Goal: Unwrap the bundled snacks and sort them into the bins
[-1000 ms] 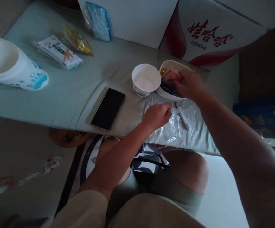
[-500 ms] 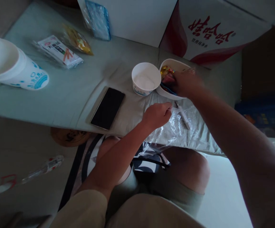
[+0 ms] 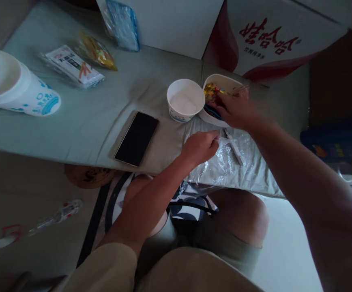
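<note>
My left hand (image 3: 200,147) is closed in a pinch on thin clear plastic film (image 3: 221,162), which spreads over the cloth at the front edge. On that film lies a slim pale stick-like item (image 3: 233,147), its kind unclear. My right hand (image 3: 239,109) reaches into a white tub (image 3: 214,121), thumb and fingers apart over several small shiny wrapped packets (image 3: 211,91). Its fingertips are partly lost among these packets. Close to the tub's left side stands a white paper cup (image 3: 184,115) with a blue print, its inside pale.
A black phone (image 3: 137,138) lies left of the cup. Further left are stacked paper cups (image 3: 39,95), a white snack packet (image 3: 74,67) and a yellow packet (image 3: 98,50). A blue plastic-wrapped pack (image 3: 123,26) leans on white cartons (image 3: 170,28) at the back.
My right hand has drawn slightly up and back within the tub, so more of its fingers show. My left hand stays on the film.
</note>
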Demonstrator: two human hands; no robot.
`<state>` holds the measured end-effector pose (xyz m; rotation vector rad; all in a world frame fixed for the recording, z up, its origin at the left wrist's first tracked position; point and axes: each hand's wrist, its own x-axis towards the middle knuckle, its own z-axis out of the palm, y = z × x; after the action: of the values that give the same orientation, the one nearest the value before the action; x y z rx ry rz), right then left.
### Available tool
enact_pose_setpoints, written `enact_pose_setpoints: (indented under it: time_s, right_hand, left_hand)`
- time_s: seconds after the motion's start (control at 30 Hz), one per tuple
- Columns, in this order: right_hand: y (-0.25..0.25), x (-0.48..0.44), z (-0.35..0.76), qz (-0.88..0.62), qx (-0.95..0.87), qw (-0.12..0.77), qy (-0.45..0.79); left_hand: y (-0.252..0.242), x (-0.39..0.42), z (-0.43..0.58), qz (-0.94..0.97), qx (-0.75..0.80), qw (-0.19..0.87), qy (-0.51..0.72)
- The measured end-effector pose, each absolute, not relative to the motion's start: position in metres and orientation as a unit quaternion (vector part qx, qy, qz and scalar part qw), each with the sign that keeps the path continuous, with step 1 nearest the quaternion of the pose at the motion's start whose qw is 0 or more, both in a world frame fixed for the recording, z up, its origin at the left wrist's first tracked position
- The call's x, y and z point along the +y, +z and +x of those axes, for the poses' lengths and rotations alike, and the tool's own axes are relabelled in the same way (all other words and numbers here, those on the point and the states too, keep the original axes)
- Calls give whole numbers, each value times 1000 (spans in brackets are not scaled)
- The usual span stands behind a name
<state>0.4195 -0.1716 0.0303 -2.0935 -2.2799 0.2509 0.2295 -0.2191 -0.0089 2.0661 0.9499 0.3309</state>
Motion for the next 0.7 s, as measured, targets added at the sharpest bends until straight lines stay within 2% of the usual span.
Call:
enact_pose_setpoints:
  time_s: [0.13,0.23,0.3,0.4,0.57,0.63,0.7]
  right_hand:
    - [41,-200,419,-665,-736,117,53]
    - [30,-248,415,-694,-644,321,1]
    - [12,-284,411,-704,-586,401,-1]
    - [-15,-325,401,-721,-578,379,56]
    - [-27,-340,389,-689,-642,268,204]
    - [-27,-337,391,-700,-632,281,179]
    - [-30,-333,399,-731,-589,333,91]
  left_hand:
    - [-8,-219,228,813,384,416,136]
    - [-9,-217,227,808,386,423,138]
    - [-10,-216,226,806,383,427,142]
    - [-14,-214,224,805,374,429,167]
    - [-22,-211,223,802,390,415,182]
    - [-25,-209,224,794,395,419,192]
    - [-28,-206,225,776,388,451,211]
